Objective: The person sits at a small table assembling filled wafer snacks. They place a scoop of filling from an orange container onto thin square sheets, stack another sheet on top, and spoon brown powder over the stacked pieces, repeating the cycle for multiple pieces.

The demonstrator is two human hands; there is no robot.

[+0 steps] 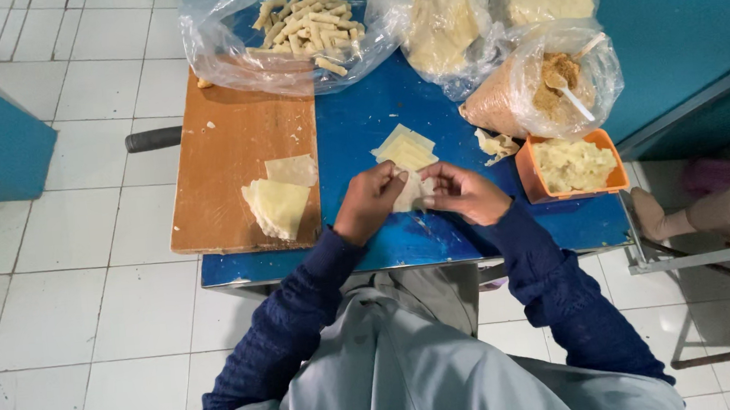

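Blue table [368,239] over white tiled floor: one pale wrapper [408,195] is pinched at mid-table between fingers of left hand [371,200] and right hand [461,192]. Spare wrappers [405,150] lie just beyond. Folding is best kept tight, edges pressed evenly.

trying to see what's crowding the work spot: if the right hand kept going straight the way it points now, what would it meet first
The right hand points toward the left hand, with a pale wrapper pinched between them. It would press into that wrapper at once, then the left hand's fingers. Depth is hard to judge, but nothing else lies between.
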